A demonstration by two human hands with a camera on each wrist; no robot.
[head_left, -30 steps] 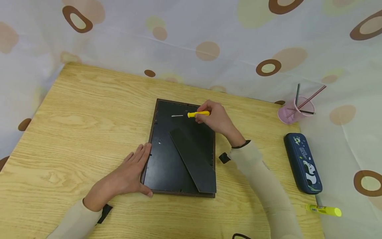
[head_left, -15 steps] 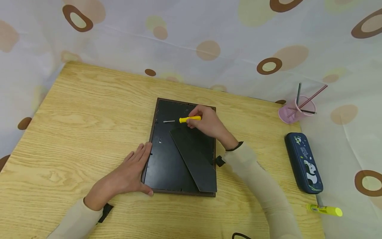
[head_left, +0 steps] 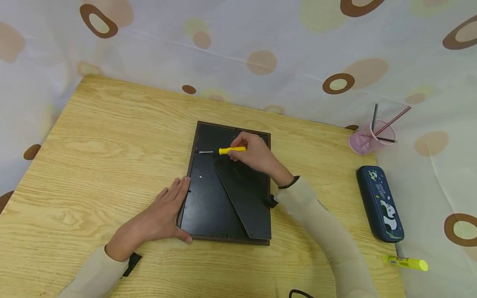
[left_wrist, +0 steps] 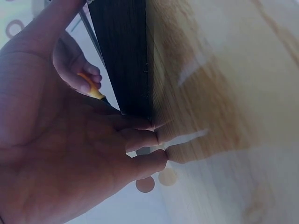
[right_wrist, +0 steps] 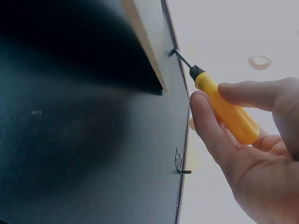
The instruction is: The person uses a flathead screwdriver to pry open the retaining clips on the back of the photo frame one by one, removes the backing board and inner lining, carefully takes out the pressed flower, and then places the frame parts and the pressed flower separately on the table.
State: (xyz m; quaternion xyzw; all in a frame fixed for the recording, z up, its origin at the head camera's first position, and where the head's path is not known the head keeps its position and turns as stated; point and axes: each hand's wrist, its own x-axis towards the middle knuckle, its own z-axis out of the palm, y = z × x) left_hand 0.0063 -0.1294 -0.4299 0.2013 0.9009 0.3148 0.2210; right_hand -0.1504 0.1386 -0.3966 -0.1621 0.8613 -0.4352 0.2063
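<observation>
A picture frame (head_left: 201, 211) lies face down on the wooden table, its black back panel upward. Its black easel leg (head_left: 244, 203) slants across the panel. My right hand (head_left: 257, 155) pinches the yellow handle of a small flathead screwdriver (head_left: 232, 150) between thumb and fingers. In the right wrist view, the blade of this screwdriver (right_wrist: 229, 109) meets a small tab at the frame's edge. With fingers straight, my left hand (head_left: 160, 219) rests against the frame's left side, its thumb at the lower-left corner. In the left wrist view, the fingertips (left_wrist: 156, 158) touch the tabletop beside the frame.
At the right stand a pink cup (head_left: 357, 142) with pencils or sticks and a navy panda pencil case (head_left: 380, 203). A yellow highlighter-like tube (head_left: 408, 263) lies at the table's right edge. Patterned cloth (head_left: 223, 33) hangs behind. A dark cable (head_left: 299, 293) shows at the front.
My right hand has moved left and slightly down over the panel, bringing the screwdriver's blade to the frame's left edge. My left hand has stayed put.
</observation>
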